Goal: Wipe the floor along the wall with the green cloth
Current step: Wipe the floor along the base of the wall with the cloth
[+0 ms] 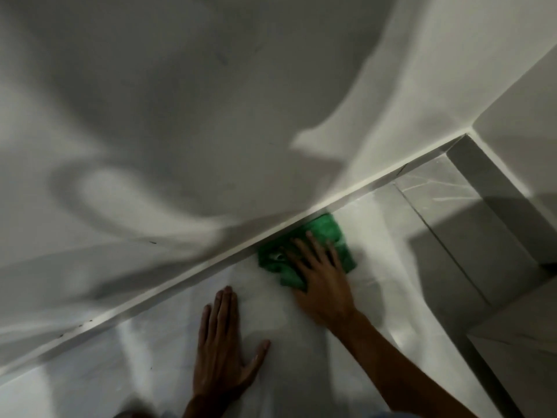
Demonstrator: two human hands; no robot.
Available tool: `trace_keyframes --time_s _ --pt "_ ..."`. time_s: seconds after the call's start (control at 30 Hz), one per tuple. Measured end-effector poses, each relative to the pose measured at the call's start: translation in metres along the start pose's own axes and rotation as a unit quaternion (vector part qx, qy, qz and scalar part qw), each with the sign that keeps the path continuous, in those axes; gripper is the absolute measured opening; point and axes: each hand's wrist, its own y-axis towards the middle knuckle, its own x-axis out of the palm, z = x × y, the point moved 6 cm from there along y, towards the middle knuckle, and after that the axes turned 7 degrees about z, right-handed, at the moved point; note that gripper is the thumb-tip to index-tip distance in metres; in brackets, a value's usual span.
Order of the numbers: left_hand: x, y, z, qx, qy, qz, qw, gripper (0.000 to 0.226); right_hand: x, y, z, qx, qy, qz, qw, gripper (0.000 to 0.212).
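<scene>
The green cloth (316,245) lies bunched on the floor (271,297), its long axis running roughly parallel to the skirting board (211,263), from lower left to upper right. Its upper right portion is flatter and smoother; the lower left portion is crumpled into folds. The upper edge of the cloth touches the base of the skirting board.

The right hand (319,285) lies on the cloth with fingers straight and spread, pressing it flat against the floor; the fingertips point toward the skirting board. The left hand (220,348) rests palm down on bare floor, fingers straight and together, thumb out to the side, holding nothing. It sits to the lower left of the cloth, apart from it.

The white wall (180,116) rises above the skirting board and carries broad shadows. Beyond the cloth to the upper right, bare floor tile runs along the skirting board to a corner (465,135), where a second wall (527,116) meets the first.
</scene>
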Motion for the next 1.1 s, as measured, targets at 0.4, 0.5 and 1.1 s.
trace_keyframes --time_s 0.4,0.5,1.1 --pt "0.007 -0.001 -0.004 -0.007 -0.021 -0.001 1.000 0.116 -0.003 -0.004 -0.042 0.068 0.070 0.008 0.995 0.085" --pt "0.006 -0.003 -0.004 -0.009 -0.016 -0.005 1.000 0.116 -0.002 -0.006 -0.015 0.033 0.054 -0.024 0.998 0.063" --pt "-0.001 -0.001 -0.003 -0.018 -0.036 0.007 0.999 0.113 0.005 0.000 0.010 0.053 -0.020 0.030 0.998 0.056"
